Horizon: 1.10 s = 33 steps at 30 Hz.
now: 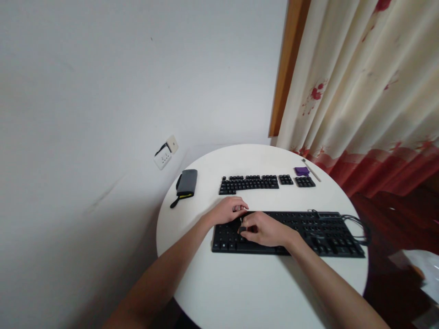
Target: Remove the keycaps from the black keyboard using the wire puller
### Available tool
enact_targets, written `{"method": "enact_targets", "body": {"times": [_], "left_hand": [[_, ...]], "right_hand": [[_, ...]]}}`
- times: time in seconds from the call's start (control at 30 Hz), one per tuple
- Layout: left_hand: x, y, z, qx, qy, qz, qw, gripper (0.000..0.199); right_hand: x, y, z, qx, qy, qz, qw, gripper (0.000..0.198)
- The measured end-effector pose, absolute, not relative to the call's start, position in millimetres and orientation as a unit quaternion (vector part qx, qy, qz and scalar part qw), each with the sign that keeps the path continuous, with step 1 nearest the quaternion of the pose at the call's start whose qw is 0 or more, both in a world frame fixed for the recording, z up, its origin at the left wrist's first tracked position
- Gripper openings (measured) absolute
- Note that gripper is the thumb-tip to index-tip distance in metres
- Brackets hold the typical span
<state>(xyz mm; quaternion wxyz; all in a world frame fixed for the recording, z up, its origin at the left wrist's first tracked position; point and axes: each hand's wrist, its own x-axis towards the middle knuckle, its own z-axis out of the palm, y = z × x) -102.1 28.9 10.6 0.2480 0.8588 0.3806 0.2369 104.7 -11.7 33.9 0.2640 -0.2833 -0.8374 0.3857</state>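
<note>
A black keyboard (pixel 324 235) lies on the round white table, its middle partly covered by my hands. Between the thumb and fingers of my right hand (pixel 265 230) is a small dark keycap (pixel 243 229), held just over the keyboard's left half. My left hand (pixel 229 209) rests on the upper left edge of the keyboard, fingers loosely bent and apart; a grey band shows on one finger. Beyond the keyboard, loose black keycaps (pixel 252 183) are laid out in rows, with smaller groups of keycaps (pixel 286 179) to their right.
A grey pouch (pixel 187 183) with a black strap lies at the table's left. A folded purple cloth (pixel 302 171) and a thin brush-like stick (pixel 312 171) lie at the back right. The keyboard's coiled cable (pixel 363 233) hangs at the right edge. A wall and curtain stand behind.
</note>
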Motion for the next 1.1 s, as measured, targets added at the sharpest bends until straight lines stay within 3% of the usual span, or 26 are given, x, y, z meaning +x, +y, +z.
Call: {"method": "enact_targets", "body": {"times": [0.1,0.3,0.57,0.7,0.9,1.1], "left_hand": [[-101.3,29.3,10.0,0.86,0.376,0.237,0.251,0.021],[-100.2,30.1,9.6,0.862,0.364,0.237,0.26,0.021],[-102.4,31.4,7.3,0.852,0.378,0.232,0.278,0.018],[-102.0,32.5,7.5,0.844,0.398,0.265,0.244,0.02],[-98.2,29.6,14.1,0.81,0.424,0.318,0.252,0.024],[-95.8,27.1,13.7,0.822,0.402,0.322,0.244,0.02]], "right_hand": [[101.5,-12.0,33.2,-0.266,-0.873,0.343,0.222,0.022],[99.0,-10.6,30.5,-0.256,-0.883,0.328,0.218,0.024],[98.6,-5.8,22.9,-0.265,-0.823,0.443,0.237,0.025],[98.6,0.6,20.3,-0.292,-0.781,0.468,0.293,0.025],[102.0,17.7,11.4,-0.434,-0.67,0.369,0.476,0.027],[100.1,14.6,13.7,-0.421,-0.704,0.34,0.46,0.025]]}}
